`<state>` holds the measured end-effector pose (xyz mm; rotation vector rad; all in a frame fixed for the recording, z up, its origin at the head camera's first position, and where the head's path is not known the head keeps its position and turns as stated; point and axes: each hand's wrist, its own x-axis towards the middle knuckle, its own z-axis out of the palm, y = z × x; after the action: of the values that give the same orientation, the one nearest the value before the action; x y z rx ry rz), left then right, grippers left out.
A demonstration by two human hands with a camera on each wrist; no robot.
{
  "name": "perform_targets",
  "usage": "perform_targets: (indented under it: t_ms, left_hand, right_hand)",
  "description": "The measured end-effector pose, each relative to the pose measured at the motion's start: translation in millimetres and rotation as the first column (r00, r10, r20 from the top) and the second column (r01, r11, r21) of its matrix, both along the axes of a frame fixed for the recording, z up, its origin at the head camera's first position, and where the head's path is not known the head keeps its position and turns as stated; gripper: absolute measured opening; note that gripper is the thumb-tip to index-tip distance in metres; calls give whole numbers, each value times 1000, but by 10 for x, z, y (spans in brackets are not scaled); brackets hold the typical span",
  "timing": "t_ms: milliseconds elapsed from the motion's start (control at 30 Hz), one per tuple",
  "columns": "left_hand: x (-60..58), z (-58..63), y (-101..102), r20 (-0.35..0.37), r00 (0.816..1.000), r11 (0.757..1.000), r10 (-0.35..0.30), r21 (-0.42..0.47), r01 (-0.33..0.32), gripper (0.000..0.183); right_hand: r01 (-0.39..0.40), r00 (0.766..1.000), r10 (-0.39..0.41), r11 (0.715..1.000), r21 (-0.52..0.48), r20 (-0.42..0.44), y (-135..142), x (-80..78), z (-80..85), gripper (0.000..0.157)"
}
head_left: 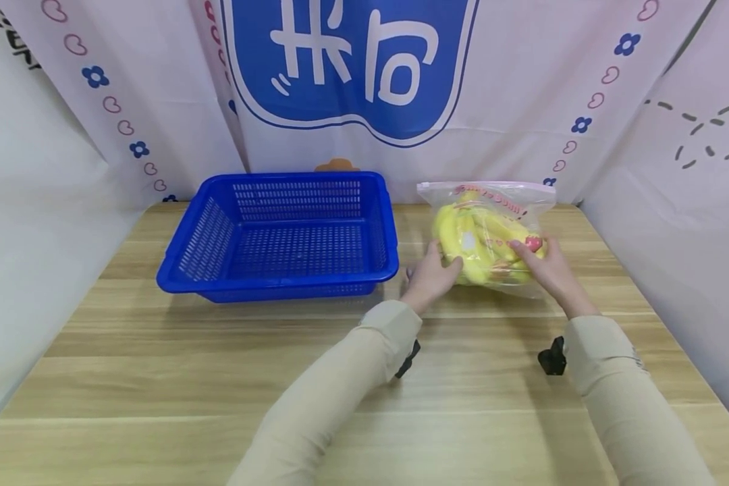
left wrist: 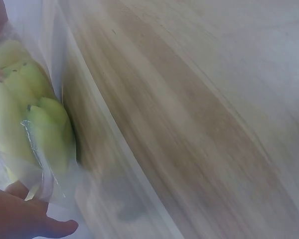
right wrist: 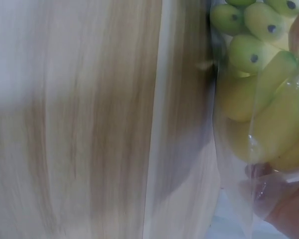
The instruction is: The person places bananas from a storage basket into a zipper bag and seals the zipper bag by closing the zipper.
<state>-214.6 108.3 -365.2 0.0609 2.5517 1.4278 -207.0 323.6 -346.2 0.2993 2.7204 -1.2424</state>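
A clear zip bag (head_left: 525, 206) with red print and a pale zip edge holds a bunch of yellow bananas (head_left: 452, 236). It stands at the back right of the table. My left hand (head_left: 431, 275) grips the bag's lower left side, thumb in front. On the opposite side, my right hand (head_left: 547, 270) holds the bag, its thumb across the front. Greenish-yellow banana tips (right wrist: 254, 52) show through the plastic in the right wrist view. In the left wrist view the bananas (left wrist: 27, 89) lie above my left fingers. The fingers behind the bag are partly hidden.
A blue plastic basket (head_left: 267, 286) with mesh walls stands left of the bag; no contents show in it. Both are on a wood-grain table (head_left: 219, 378). A printed white cloth (head_left: 510, 74) hangs directly behind the table's far edge.
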Motion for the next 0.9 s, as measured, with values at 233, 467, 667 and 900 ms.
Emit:
perform_targets:
  t_ms: [233,467,667,900]
  left_hand:
    - [23,19,21,-33,999,997,-42,-70,40,62]
    - [25,13,32,-63,994,991,-93,-107,86,60]
    - [37,-1,11,-70,993,994,-93,-61,88,53]
    - [26,53,-35,-95,992,995,-88,-50,83,49]
  right_hand:
    - [-8,999,6,998,63,32,71,16,10,108]
    - [-38,999,35,993,109,26,133,46,-4,104]
    - [-44,999,41,992,121,28,170,81,-13,102]
    - [-12,1000,15,991,137,-22,144,77,36,101]
